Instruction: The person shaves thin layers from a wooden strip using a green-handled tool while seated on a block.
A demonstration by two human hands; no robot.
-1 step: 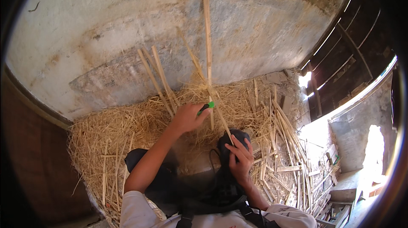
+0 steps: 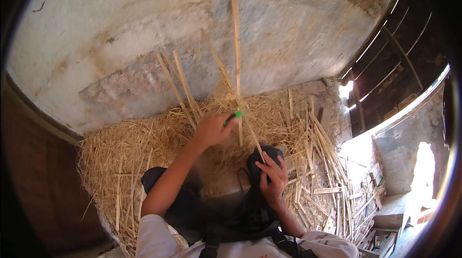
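Note:
My left hand (image 2: 214,130) is closed around a small tool with a green and black handle (image 2: 233,118), slightly blurred; I cannot make out its blade. The tool is against or just beside a thin bamboo strip (image 2: 252,134), which slants from my right knee up and left toward the wall, its far end frayed into thin fibres. At the strip's near end, my right hand (image 2: 273,179) grips it against the dark-clothed knee (image 2: 272,153), the fingers partly stretched along it. A longer, wider strip (image 2: 236,37) stands upright beyond, leaning on the wall, crossing behind the slanted one.
Straw-like shavings (image 2: 139,138) cover the floor around my legs. Several strips (image 2: 183,77) lean on the stained wall (image 2: 144,22) at left. A heap of cut strips (image 2: 332,162) lies at my right. Dark slatted boards (image 2: 399,56) stand at far right, with bright light below.
My left hand and the tool have shifted slightly away from me along the slanted strip. My right hand stays on its near end.

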